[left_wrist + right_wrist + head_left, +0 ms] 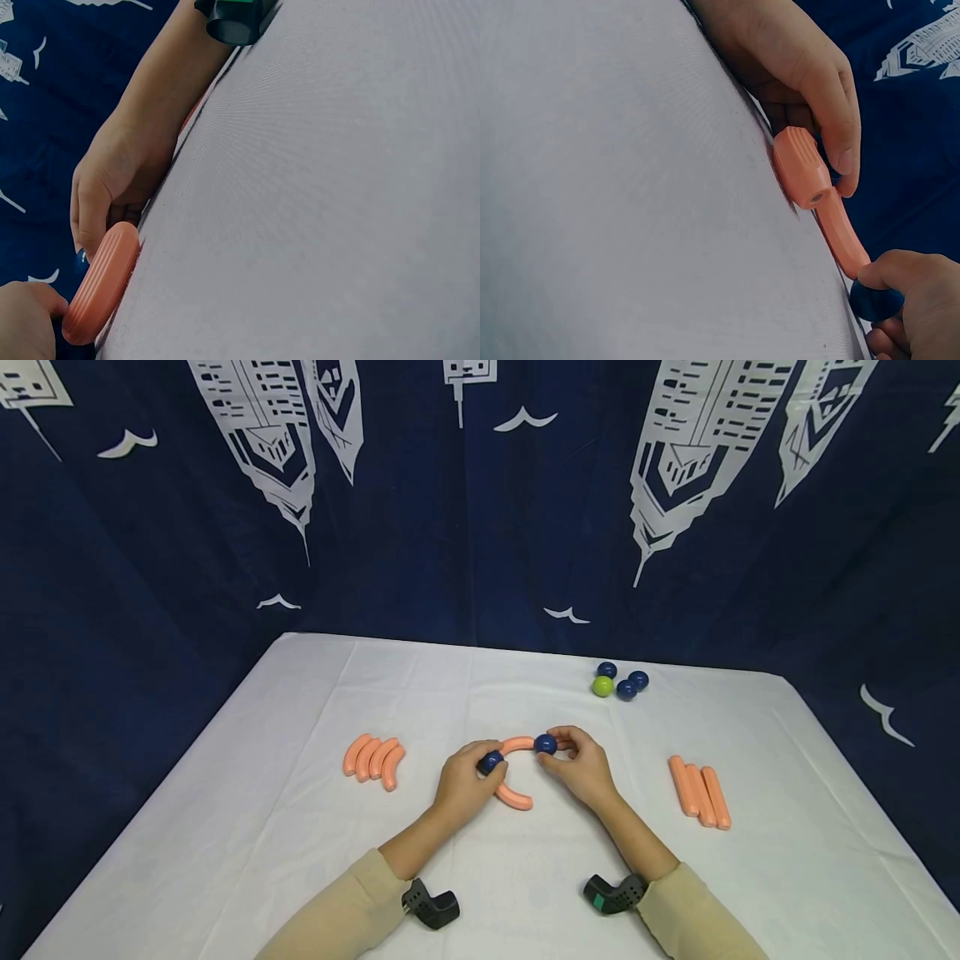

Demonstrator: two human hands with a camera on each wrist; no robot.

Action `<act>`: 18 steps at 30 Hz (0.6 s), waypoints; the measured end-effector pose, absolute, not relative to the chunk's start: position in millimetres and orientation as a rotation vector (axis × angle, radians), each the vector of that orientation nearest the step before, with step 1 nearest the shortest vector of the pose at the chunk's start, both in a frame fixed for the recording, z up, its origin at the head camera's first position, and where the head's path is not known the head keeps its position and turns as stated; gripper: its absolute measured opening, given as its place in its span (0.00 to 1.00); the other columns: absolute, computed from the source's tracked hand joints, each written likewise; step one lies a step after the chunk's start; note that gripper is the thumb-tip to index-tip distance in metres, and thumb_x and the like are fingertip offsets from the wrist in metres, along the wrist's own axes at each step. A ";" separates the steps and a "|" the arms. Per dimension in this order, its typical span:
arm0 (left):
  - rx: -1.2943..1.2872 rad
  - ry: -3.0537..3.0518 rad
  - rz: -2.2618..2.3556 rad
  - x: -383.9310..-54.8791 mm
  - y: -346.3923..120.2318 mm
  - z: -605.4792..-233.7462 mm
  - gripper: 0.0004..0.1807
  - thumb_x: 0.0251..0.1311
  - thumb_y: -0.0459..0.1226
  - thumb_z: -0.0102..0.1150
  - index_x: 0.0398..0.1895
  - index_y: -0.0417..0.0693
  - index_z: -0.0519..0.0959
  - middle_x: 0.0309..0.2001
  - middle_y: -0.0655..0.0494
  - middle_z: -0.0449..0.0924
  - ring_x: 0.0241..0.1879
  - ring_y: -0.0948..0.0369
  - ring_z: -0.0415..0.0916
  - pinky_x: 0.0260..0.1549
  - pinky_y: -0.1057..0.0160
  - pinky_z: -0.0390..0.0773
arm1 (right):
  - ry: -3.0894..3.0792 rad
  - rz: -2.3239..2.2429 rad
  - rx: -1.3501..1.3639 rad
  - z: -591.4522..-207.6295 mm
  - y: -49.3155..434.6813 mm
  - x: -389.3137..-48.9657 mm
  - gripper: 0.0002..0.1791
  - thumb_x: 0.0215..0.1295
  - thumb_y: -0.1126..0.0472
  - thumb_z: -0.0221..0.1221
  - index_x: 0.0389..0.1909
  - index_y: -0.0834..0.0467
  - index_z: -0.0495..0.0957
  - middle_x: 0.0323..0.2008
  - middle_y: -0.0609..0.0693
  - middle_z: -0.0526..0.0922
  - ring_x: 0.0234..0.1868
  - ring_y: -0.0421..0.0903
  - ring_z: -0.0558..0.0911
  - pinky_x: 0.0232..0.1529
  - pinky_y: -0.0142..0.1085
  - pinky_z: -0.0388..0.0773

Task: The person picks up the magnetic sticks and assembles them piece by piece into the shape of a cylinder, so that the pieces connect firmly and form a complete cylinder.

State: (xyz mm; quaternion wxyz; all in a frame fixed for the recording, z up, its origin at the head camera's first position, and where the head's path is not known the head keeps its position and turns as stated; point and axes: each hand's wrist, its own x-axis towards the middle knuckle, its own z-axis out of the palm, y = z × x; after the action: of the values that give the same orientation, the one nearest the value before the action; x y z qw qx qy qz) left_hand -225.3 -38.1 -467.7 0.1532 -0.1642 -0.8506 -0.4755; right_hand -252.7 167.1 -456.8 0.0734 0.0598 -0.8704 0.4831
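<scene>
In the head view, my left hand pinches a dark blue ball between thumb and fingers. My right hand holds another blue ball between thumb and fingertips. A curved orange piece spans between the two balls. Below the left ball, a second curved orange piece extends to the right, its far end free. The right wrist view shows this ribbed piece with a small hole in its end face. There, the right hand's ball touches the other curved piece.
Several curved orange pieces lie at the left of the white-covered table. Three straight orange pieces lie at the right. Toward the back edge sit three blue balls and one green ball. A dark blue curtain hangs behind.
</scene>
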 end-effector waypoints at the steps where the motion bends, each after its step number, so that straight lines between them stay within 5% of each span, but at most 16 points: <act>1: -0.469 -2.437 -1.366 -225.3 -38.0 -467.7 0.16 0.60 0.37 0.63 0.50 0.41 0.82 0.50 0.50 0.82 0.54 0.55 0.77 0.55 0.58 0.73 | -2.612 1.448 0.183 -456.9 167.2 -252.5 0.22 0.55 0.64 0.70 0.51 0.64 0.78 0.43 0.57 0.81 0.47 0.52 0.77 0.49 0.43 0.68; 18: -0.434 -2.408 -1.372 -225.0 -36.2 -468.1 0.08 0.66 0.39 0.58 0.37 0.45 0.84 0.35 0.58 0.81 0.33 0.64 0.78 0.34 0.64 0.77 | -2.591 1.419 0.228 -458.6 169.4 -249.4 0.22 0.56 0.64 0.70 0.51 0.65 0.79 0.42 0.57 0.81 0.46 0.53 0.78 0.49 0.45 0.71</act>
State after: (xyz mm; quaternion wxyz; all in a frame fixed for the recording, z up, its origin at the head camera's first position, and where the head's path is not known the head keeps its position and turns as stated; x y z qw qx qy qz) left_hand -225.0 -36.2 -468.1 0.1674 -0.1525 -0.8462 -0.4823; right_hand -249.4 169.4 -458.6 0.0892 0.0766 -0.8710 0.4770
